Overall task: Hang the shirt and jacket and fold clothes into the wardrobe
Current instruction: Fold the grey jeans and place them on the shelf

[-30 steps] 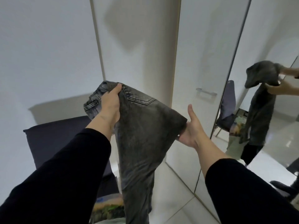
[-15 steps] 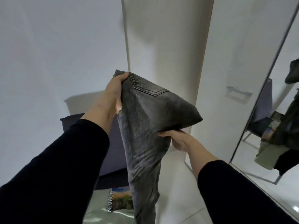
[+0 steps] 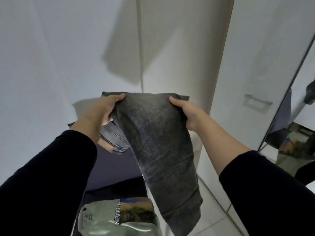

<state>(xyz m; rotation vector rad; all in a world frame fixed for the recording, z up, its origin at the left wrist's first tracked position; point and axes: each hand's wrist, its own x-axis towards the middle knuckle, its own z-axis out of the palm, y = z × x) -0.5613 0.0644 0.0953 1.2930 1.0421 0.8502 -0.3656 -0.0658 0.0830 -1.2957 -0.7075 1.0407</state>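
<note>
Washed dark-grey jeans (image 3: 153, 137), black sleeves (image 3: 51, 176), pale-green shirt (image 3: 105, 222) with landscape print.

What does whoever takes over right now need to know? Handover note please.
Left hand: gripping one top corner of the dark grey washed denim jeans.
Right hand: gripping the other corner; the jeans hang draped in the air.
Green printed T-shirt lies below on the dark navy cushion.
White wardrobe door is shut.
Done: jeans picked up, fold begun.
Left: finish the fold, open the wardrobe, store. Shirt and jacket not in view.

Dark cushioned seat (image 3: 110, 167): green NEVADA shirt (image 3: 119, 218) on it.
</note>
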